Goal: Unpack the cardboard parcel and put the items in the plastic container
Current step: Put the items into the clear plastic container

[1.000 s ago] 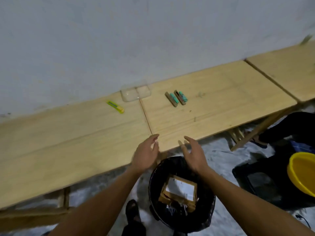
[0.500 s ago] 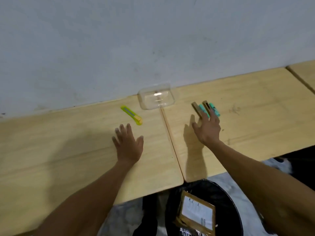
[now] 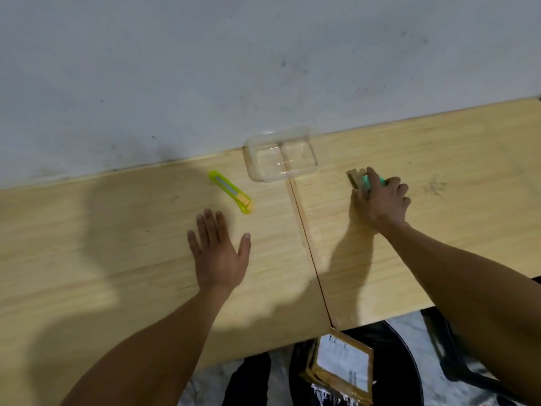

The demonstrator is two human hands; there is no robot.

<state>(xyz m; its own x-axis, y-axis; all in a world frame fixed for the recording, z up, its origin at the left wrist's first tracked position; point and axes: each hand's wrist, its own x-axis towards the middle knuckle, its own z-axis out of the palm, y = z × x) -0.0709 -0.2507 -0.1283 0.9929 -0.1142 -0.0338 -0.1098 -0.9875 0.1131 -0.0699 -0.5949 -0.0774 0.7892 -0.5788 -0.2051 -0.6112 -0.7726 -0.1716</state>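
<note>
Right hand (image 3: 380, 202) is curling its fingers over the two small items (image 3: 358, 178), brown card-backed pieces with teal-green parts, lying at about 2 o'clock on the wooden table (image 3: 117, 259). Fingers are wrapping across the items from above and the thumb is sitting on their left side; the hand is covering most of them, so only the brown ends and a sliver of teal are showing. Whether the items are lifting off the surface or lying flat under the hand cannot be told.

Left hand (image 3: 218, 253) is lying flat, palm down, fingers spread wide, holding nothing, near the centre of the table.

Just beyond its fingertips, at 12 o'clock from it, a yellow-green utility knife (image 3: 231, 192) is lying diagonally, apart from the hand.

The clear plastic container (image 3: 281, 158) is sitting open at 12 o'clock on the table, against the wall (image 3: 263, 68), straddling the seam between the two table boards. It is standing between the knife on its 8 o'clock side and the gripped items on its 3 o'clock side, touching neither.

At 6 o'clock, below the table edge, the cardboard parcel (image 3: 342, 367) with a white label is resting inside a black bin (image 3: 395, 361) on the floor.
</note>
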